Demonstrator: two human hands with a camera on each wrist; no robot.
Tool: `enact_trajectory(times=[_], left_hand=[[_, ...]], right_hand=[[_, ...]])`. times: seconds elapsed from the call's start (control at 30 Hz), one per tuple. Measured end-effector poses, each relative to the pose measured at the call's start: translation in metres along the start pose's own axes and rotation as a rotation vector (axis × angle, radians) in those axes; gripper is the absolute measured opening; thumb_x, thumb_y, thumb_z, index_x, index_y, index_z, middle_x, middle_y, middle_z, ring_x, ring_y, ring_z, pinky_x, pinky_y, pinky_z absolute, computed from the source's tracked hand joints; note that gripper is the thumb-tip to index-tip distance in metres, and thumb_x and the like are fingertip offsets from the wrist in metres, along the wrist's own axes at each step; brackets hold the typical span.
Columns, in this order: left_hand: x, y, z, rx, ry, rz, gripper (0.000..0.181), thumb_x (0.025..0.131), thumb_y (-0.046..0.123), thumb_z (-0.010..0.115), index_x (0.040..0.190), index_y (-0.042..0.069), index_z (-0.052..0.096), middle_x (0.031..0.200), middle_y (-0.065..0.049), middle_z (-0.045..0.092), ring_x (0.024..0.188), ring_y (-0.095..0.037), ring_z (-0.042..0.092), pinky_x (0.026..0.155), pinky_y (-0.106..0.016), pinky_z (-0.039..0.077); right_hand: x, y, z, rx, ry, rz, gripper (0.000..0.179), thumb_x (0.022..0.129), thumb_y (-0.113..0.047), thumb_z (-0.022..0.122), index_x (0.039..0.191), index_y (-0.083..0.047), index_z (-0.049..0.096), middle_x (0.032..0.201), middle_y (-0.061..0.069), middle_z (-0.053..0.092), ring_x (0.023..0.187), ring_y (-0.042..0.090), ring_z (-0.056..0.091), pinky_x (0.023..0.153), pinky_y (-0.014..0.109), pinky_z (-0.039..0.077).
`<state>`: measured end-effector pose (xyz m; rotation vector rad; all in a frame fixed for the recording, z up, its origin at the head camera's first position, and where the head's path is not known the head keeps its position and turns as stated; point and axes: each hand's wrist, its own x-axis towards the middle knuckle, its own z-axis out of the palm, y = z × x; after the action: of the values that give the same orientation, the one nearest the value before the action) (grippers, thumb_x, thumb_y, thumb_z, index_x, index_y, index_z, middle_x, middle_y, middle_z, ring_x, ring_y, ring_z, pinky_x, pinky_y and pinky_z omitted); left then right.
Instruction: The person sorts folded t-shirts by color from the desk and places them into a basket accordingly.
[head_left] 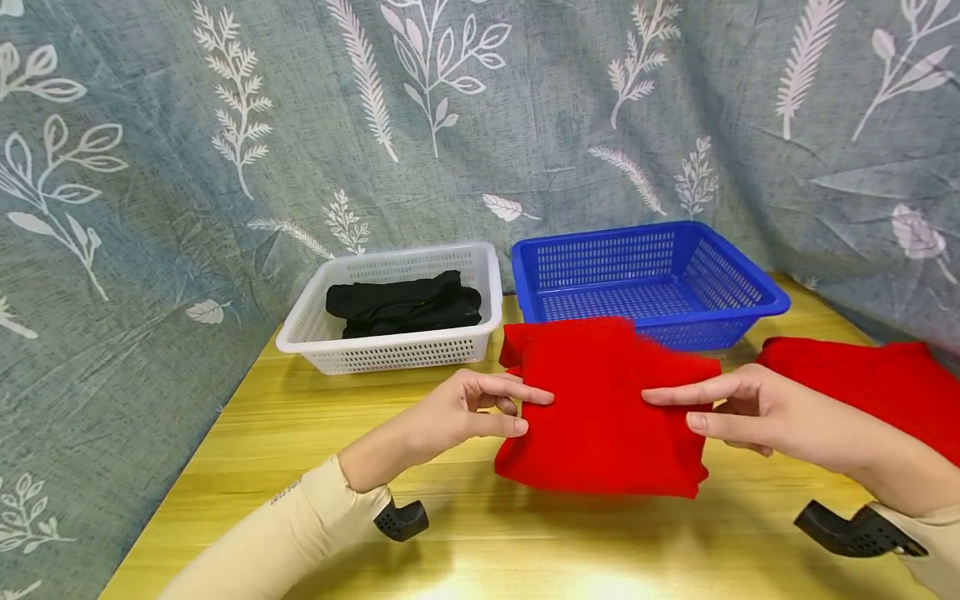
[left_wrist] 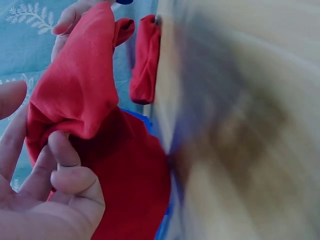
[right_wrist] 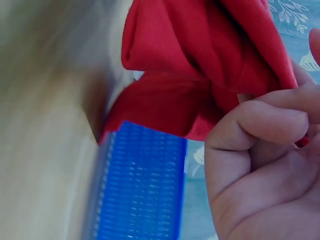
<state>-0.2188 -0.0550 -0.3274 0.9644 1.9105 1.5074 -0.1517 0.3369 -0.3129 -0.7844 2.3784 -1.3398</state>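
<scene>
A folded red cloth garment hangs between both hands above the wooden table, in front of the blue basket. The left hand grips its left edge, index finger and thumb lying on the near face. At the opposite edge the right hand holds it in the same way. In the left wrist view, the curled fingers press into a fold of the red cloth. The right wrist view shows the cloth's loose folds drooping beside the curled fingers.
A blue perforated basket stands at the back, partly covered by the held cloth. Left of it, a white basket contains black folded cloth. Another red cloth lies at the right of the table. A patterned curtain hangs behind.
</scene>
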Motion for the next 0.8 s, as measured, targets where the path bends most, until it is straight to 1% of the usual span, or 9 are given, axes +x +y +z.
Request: enact_trajectory(times=[0.1,0.23,0.3,0.4,0.47,0.6,0.67,0.73,0.8], left_hand=[[0.006,0.008,-0.003,-0.008,0.009,0.012,0.040,0.101,0.004,0.070,0.141,0.006,0.070,0.115,0.001,0.069,0.090,-0.014,0.064,0.092,-0.029,0.054],[0.014,0.018,-0.009,-0.012,0.029,-0.009,0.040,0.101,0.006,0.071,0.141,0.010,0.071,0.103,-0.004,0.069,0.086,-0.015,0.062,0.090,-0.030,0.054],[0.019,0.022,-0.012,-0.004,0.041,-0.013,0.040,0.101,0.008,0.072,0.141,0.012,0.071,0.100,-0.006,0.067,0.087,-0.015,0.064,0.089,-0.030,0.054],[0.027,0.028,-0.016,0.003,0.062,-0.010,0.041,0.101,0.008,0.072,0.141,0.013,0.071,0.101,-0.007,0.069,0.090,-0.015,0.067,0.089,-0.029,0.054],[0.033,0.030,-0.019,0.005,0.078,-0.001,0.041,0.101,0.007,0.073,0.142,0.013,0.071,0.104,-0.007,0.071,0.088,-0.016,0.067,0.086,-0.029,0.053],[0.047,0.034,-0.023,0.025,0.112,0.039,0.042,0.100,0.006,0.074,0.142,0.013,0.071,0.113,-0.004,0.072,0.082,-0.017,0.063,0.079,-0.027,0.049],[0.054,0.036,-0.025,0.043,0.131,0.061,0.043,0.100,0.007,0.074,0.142,0.014,0.071,0.122,-0.002,0.072,0.082,-0.017,0.064,0.079,-0.026,0.050],[0.060,0.038,-0.027,0.049,0.148,0.076,0.043,0.100,0.007,0.075,0.142,0.015,0.071,0.130,-0.003,0.070,0.083,-0.017,0.064,0.078,-0.027,0.050],[0.066,0.040,-0.030,0.059,0.164,0.076,0.042,0.100,0.010,0.076,0.141,0.018,0.072,0.135,-0.002,0.069,0.084,-0.018,0.064,0.078,-0.027,0.051]], right_hand=[[0.002,-0.003,-0.010,-0.019,0.027,0.029,0.044,0.111,-0.009,0.056,0.153,-0.020,0.062,0.064,0.011,0.023,0.050,0.025,0.028,0.044,0.034,0.029],[0.009,-0.004,-0.021,-0.011,0.044,-0.028,0.045,0.111,-0.004,0.054,0.153,-0.014,0.061,0.065,0.009,0.021,0.051,0.022,0.026,0.045,0.035,0.027],[0.013,-0.003,-0.026,0.007,0.053,-0.050,0.045,0.110,-0.002,0.053,0.154,-0.012,0.061,0.065,-0.005,0.045,0.057,0.008,0.047,0.050,0.025,0.039],[0.020,-0.002,-0.033,0.061,0.063,-0.066,0.046,0.110,0.001,0.053,0.155,-0.008,0.058,0.114,-0.015,0.077,0.103,-0.005,0.070,0.078,0.017,0.059],[0.024,-0.001,-0.038,0.086,0.077,-0.059,0.047,0.110,0.001,0.054,0.155,-0.007,0.057,0.149,-0.009,0.067,0.134,0.000,0.063,0.099,0.022,0.058],[0.032,-0.003,-0.048,0.042,0.141,-0.040,0.046,0.108,-0.002,0.059,0.154,-0.009,0.059,0.144,-0.012,0.069,0.129,-0.001,0.065,0.097,0.022,0.060],[0.036,-0.004,-0.052,0.026,0.174,-0.015,0.047,0.108,-0.005,0.062,0.154,-0.013,0.061,0.117,-0.017,0.075,0.096,-0.002,0.069,0.076,0.019,0.059],[0.041,-0.006,-0.057,0.024,0.201,0.007,0.047,0.107,-0.008,0.065,0.153,-0.017,0.062,0.092,-0.015,0.070,0.067,0.007,0.054,0.055,0.026,0.048],[0.045,-0.007,-0.061,0.023,0.223,0.023,0.048,0.107,-0.010,0.067,0.153,-0.022,0.063,0.071,-0.011,0.054,0.056,0.020,0.035,0.047,0.036,0.036]])
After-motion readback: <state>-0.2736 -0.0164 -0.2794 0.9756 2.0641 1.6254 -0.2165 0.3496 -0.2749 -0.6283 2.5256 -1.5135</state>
